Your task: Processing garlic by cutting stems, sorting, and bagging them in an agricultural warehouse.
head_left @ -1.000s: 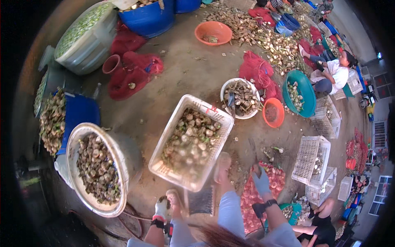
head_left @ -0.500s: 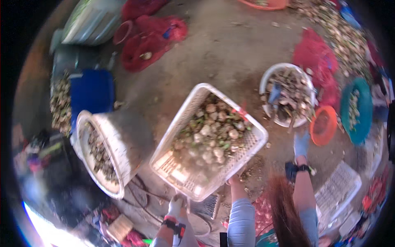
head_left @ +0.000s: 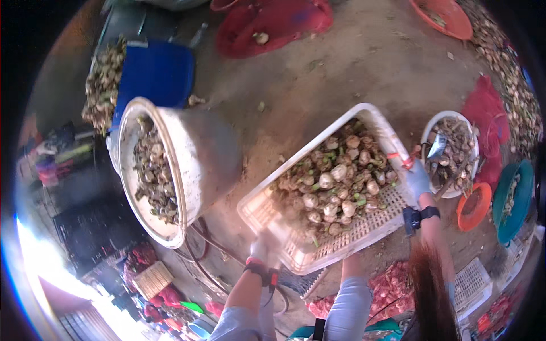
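One crate of garlic stands right of one tub; one white basin and two orange bowls lie toward the right. The left hand reaches forward to the crate's left end, the right hand to its right; whether either's fingers grip, I cannot tell.

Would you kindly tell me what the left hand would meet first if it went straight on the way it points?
Most likely the white crate, at its left end; the left hand is blurred and overlaps it in view, so whether they already touch is unclear.
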Tool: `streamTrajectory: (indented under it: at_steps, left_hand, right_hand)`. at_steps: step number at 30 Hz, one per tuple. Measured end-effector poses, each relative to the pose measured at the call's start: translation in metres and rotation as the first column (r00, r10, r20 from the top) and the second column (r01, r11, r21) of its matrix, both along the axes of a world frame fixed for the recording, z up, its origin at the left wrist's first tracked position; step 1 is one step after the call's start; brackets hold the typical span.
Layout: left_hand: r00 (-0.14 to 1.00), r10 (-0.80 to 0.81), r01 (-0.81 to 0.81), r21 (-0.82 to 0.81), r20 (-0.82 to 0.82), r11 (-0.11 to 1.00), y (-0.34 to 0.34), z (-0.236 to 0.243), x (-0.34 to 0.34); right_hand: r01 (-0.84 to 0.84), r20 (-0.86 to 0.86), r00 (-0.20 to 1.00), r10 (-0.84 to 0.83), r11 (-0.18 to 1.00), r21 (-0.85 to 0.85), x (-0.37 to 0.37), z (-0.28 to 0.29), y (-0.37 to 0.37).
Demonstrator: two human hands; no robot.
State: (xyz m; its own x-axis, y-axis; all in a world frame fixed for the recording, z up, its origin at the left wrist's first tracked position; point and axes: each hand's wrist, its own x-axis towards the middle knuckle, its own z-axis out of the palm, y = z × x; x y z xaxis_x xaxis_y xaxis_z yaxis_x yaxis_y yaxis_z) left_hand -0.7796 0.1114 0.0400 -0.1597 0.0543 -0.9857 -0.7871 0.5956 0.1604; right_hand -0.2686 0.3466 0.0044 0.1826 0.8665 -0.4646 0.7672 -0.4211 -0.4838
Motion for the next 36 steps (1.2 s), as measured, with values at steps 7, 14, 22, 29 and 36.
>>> streamTrajectory:
  at_steps: [7, 14, 22, 29, 36]
  left_hand:
    - [0.906, -0.282, 0.343, 0.159, -0.316, 0.926, 0.005, -0.009, 0.008]
    - [0.934, -0.323, 0.350, 0.224, -0.152, 0.909, 0.007, 0.111, -0.047]
    - [0.976, -0.173, 0.085, 0.508, 0.128, 0.857, 0.004, 0.315, -0.073]
    - [0.944, 0.005, 0.154, 0.458, -0.329, 0.876, -0.108, 0.402, -0.155]
    - [0.651, 0.682, -0.294, 0.717, -0.334, 0.632, -0.269, 0.509, -0.170]
  right_hand:
    - [-0.019, -0.103, 0.994, 0.024, 0.999, 0.049, 0.013, -0.007, -0.006]
    - [0.044, -0.105, 0.994, -0.042, 0.999, 0.017, -0.012, 0.216, -0.059]
    - [-0.030, -0.017, 0.999, 0.037, 0.946, 0.323, -0.050, 0.471, -0.038]
    - [-0.343, 0.015, 0.926, 0.378, 0.822, 0.455, -0.215, 0.603, -0.022]
    - [-0.578, -0.175, 0.527, 0.831, 0.502, 0.643, -0.445, 0.608, -0.028]
